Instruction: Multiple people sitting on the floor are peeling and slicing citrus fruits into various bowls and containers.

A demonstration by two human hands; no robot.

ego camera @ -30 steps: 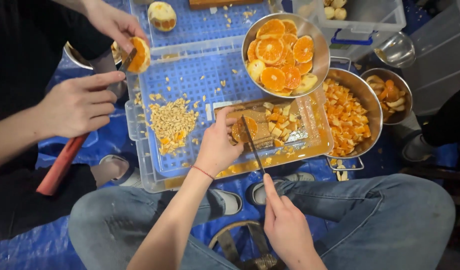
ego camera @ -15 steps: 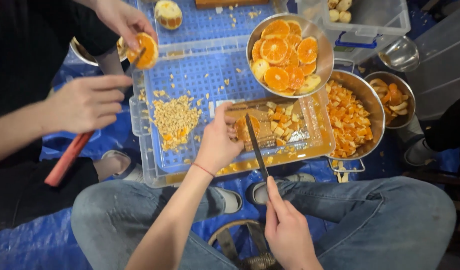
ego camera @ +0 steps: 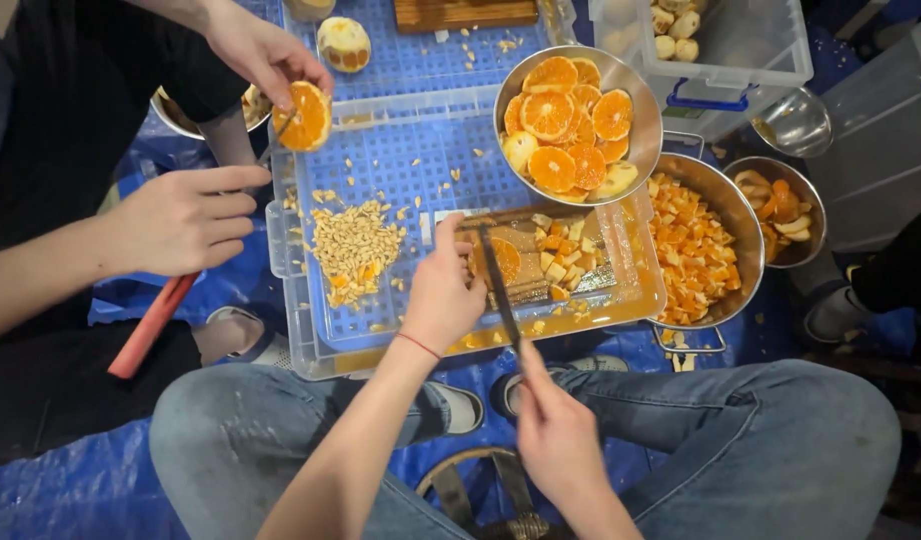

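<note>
My left hand (ego camera: pixel 445 292) presses an orange slice (ego camera: pixel 504 260) down on a small wooden cutting board (ego camera: pixel 540 262) that lies in a clear plastic tray (ego camera: pixel 300 345). My right hand (ego camera: pixel 555 435) grips the handle of a long dark knife (ego camera: pixel 500 290), whose blade lies across the orange slice beside my left fingers. Cut orange cubes (ego camera: pixel 560 258) sit on the board to the right of the blade. A heap of orange seeds (ego camera: pixel 352 250) lies in the tray to the left.
A steel bowl of orange halves (ego camera: pixel 575 125) stands behind the board, and a bowl of diced orange (ego camera: pixel 695 245) to its right. Another person's hands at the left hold an orange half (ego camera: pixel 302 115). A red handle (ego camera: pixel 150 325) lies on the blue tarp.
My right hand and the knife have shifted slightly left, with the blade now over the orange slice. The other person's orange half has moved a little.
</note>
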